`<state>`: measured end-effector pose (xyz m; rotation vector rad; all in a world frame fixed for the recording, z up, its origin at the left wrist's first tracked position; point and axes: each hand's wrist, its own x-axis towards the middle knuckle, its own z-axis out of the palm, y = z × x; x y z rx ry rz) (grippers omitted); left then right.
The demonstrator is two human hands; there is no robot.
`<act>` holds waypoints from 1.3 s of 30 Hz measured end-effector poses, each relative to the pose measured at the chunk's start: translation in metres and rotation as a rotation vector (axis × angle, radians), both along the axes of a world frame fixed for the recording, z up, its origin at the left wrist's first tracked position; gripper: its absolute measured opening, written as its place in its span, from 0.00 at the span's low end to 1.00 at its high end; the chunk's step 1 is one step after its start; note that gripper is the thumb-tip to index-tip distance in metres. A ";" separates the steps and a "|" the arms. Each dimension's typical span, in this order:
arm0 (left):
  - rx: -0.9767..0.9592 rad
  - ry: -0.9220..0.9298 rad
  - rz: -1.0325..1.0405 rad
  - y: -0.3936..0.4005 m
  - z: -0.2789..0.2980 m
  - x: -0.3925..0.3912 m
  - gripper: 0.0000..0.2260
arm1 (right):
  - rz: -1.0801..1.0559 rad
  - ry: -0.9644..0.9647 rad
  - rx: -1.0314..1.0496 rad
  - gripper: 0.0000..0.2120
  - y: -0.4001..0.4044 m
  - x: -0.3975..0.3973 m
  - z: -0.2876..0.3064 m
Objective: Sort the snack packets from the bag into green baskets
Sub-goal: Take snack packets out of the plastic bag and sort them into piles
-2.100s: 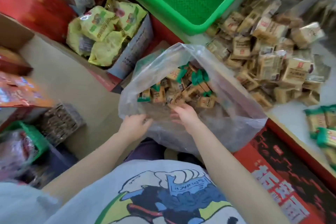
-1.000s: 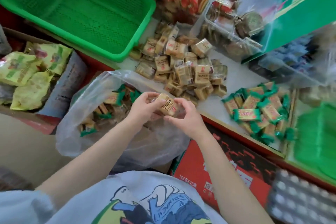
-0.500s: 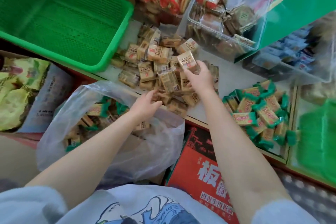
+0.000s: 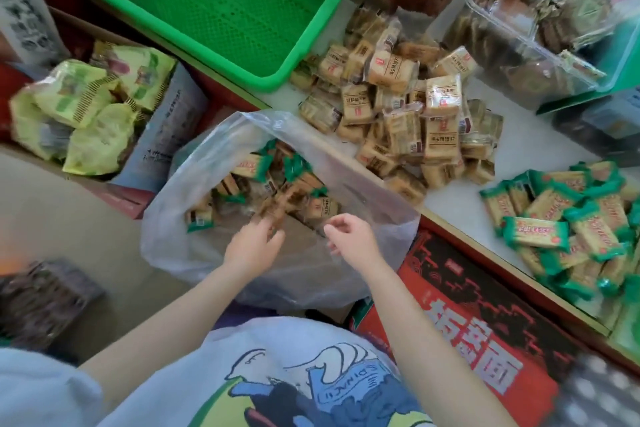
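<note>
Left hand (image 4: 254, 244) pinches a blurred brown packet (image 4: 277, 206) inside the clear bag (image 4: 363, 184), right hand (image 4: 349, 234) loosely curled, holding nothing, beside it.

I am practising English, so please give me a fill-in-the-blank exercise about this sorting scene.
1. The green basket holds ___ packets.
2. The packets still to be sorted lie in a clear plastic ___.
3. The pile of green-edged packets lies on the person's ___ side.
4. The left hand reaches into the bag's ___.

Missing words: no; bag; right; opening
</note>
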<state>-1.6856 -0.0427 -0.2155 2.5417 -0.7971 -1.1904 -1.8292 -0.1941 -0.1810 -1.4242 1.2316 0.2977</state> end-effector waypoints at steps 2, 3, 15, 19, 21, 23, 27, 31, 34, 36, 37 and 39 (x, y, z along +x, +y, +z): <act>0.142 0.047 -0.050 0.027 -0.025 0.001 0.22 | 0.004 0.070 0.009 0.05 0.013 0.008 -0.031; 0.171 0.066 -0.070 0.035 -0.034 0.001 0.24 | 0.006 0.098 0.013 0.09 0.018 0.012 -0.043; 0.006 0.120 -0.099 0.091 -0.082 0.007 0.29 | -0.253 0.039 0.311 0.05 0.075 0.094 -0.132; 0.004 0.162 -0.068 0.097 -0.086 0.010 0.34 | -0.563 0.082 0.472 0.03 0.077 0.106 -0.137; 0.017 0.166 -0.085 0.098 -0.086 0.009 0.35 | -0.630 0.069 0.532 0.03 0.078 0.110 -0.137; 0.023 0.173 -0.084 0.097 -0.086 0.009 0.29 | -0.638 0.095 0.547 0.05 0.078 0.113 -0.136; 0.028 0.216 -0.041 0.091 -0.081 0.014 0.26 | -0.521 0.142 0.478 0.10 0.078 0.118 -0.130; 0.055 0.335 0.241 0.074 -0.064 0.023 0.29 | -0.496 0.103 0.387 0.08 0.078 0.091 -0.113; 0.008 0.346 0.396 0.052 -0.038 0.030 0.26 | -0.400 0.021 0.361 0.09 0.069 0.059 -0.074; -0.097 0.504 0.529 0.035 -0.015 0.028 0.20 | -0.315 -0.069 0.329 0.13 0.056 0.042 -0.047; -0.150 0.612 0.588 0.025 -0.003 0.026 0.19 | -0.267 -0.121 0.316 0.14 0.048 0.036 -0.032; -0.237 0.752 0.620 0.006 0.019 0.024 0.18 | -0.148 -0.195 0.266 0.14 0.030 0.031 -0.005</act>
